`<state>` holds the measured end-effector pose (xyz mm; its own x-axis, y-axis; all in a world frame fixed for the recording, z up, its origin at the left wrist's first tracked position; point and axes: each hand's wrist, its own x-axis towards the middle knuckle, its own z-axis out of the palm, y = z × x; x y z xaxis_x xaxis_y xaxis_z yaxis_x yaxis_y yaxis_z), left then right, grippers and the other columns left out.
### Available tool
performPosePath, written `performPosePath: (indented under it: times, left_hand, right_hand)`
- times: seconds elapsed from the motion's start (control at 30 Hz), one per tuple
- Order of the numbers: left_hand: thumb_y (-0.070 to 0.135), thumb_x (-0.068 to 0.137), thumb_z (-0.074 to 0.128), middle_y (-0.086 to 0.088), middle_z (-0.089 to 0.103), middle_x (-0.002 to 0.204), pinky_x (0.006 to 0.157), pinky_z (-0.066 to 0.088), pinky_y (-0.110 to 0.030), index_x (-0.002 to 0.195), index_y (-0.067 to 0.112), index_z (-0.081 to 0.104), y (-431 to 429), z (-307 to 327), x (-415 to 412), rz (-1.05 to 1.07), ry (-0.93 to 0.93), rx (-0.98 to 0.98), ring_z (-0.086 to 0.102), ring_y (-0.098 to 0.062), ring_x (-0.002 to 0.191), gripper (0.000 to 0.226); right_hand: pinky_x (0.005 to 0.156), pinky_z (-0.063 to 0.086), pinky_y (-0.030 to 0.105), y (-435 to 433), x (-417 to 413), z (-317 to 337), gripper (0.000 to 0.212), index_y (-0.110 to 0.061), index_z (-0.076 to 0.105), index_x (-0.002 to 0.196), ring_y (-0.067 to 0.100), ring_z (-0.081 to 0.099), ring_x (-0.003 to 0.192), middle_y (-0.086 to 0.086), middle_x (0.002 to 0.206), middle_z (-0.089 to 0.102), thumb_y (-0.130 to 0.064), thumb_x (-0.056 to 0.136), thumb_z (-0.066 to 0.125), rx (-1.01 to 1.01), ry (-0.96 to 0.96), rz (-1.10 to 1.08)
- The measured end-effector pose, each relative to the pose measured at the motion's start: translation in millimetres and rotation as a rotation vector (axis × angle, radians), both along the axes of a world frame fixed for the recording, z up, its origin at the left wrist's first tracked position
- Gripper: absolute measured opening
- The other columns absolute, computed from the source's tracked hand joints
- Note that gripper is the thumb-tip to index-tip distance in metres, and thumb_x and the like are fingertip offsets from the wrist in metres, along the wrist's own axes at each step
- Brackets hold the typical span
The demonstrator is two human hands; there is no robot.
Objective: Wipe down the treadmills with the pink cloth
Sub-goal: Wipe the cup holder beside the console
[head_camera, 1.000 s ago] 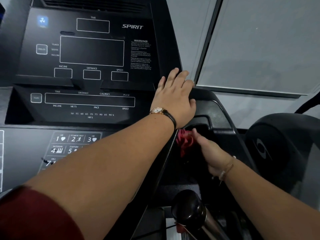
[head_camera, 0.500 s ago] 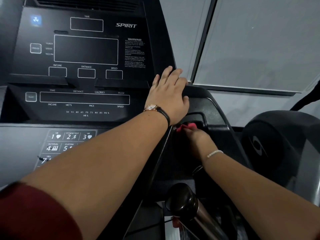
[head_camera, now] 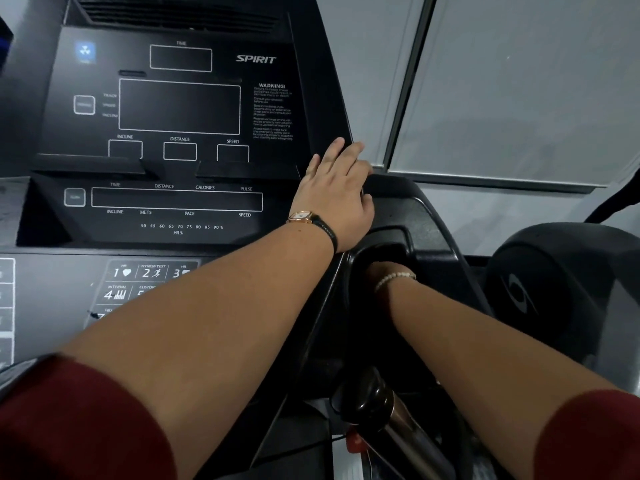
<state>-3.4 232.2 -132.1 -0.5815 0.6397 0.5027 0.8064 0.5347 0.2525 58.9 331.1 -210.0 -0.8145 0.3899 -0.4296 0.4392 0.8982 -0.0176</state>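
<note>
Deeper into the side pocket my right hand had sunk, to the wrist, taking the pink cloth out of sight inside it. Whether those fingers clutched the cloth I could not tell. My left hand lay flat and relaxed just above the pocket. I judged its corners wanted slow, firm sweeps.

My feed shows a black treadmill console with white lettering and a blue button at ten o'clock. Left sleeve at seven and right sleeve at five are maroon. Gold watch, black strap; white bead bracelet; red clip at six.
</note>
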Motion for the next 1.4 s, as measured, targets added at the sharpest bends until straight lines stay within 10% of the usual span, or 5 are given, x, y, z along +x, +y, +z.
performPosePath:
  times: [0.53,0.73,0.87,1.27,1.4]
  left_hand:
    - [0.032,0.089,0.045,0.005,0.021,0.153,0.116,-0.001,-0.039,0.132,0.022,0.041,4.3,1.2,-0.9,0.018,0.008,-0.002,0.002,-0.016,0.144,0.044]
    - [0.031,0.09,0.045,0.005,0.023,0.152,0.117,0.0,-0.039,0.132,0.022,0.042,3.3,1.0,-0.3,0.012,0.006,0.006,0.003,-0.015,0.144,0.043]
    - [0.031,0.089,0.046,0.005,0.024,0.152,0.116,0.001,-0.039,0.13,0.023,0.044,4.2,0.0,-1.3,0.015,0.012,0.013,0.004,-0.016,0.144,0.041]
    - [0.03,0.09,0.045,0.005,0.024,0.152,0.116,0.0,-0.038,0.129,0.023,0.044,3.3,0.8,-1.0,0.012,0.009,0.011,0.005,-0.015,0.144,0.04]
    - [0.03,0.09,0.046,0.005,0.024,0.152,0.116,0.0,-0.039,0.129,0.023,0.045,3.6,0.6,-1.6,0.012,0.007,0.019,0.005,-0.016,0.144,0.04]
  right_hand:
    - [0.054,0.048,0.022,-19.8,36.2,3.3,0.013,-0.004,0.051,0.085,0.016,0.052,0.06,0.011,0.071,0.052,0.007,0.085,0.044,-1.013,0.516,-0.449]
    - [0.099,0.04,0.027,-11.8,92.3,6.0,0.047,-0.031,0.048,0.131,0.009,0.05,0.11,-0.005,0.119,0.053,-0.029,0.084,0.054,-0.576,0.447,0.284]
    - [0.069,0.049,0.033,9.8,122.5,14.8,0.027,-0.021,0.062,0.066,0.006,0.056,0.073,-0.007,0.072,0.056,-0.032,0.086,0.05,-0.476,0.664,0.534]
    - [0.106,0.023,0.056,37.9,84.0,1.4,0.065,-0.037,0.042,0.136,0.034,0.017,0.136,0.006,0.154,0.018,-0.036,0.071,0.048,0.172,0.613,-0.045]
    - [0.1,0.039,0.054,20.2,111.7,-6.0,0.043,-0.019,0.07,0.101,0.035,0.047,0.124,0.009,0.136,0.052,-0.044,0.082,0.04,0.175,0.631,0.107]
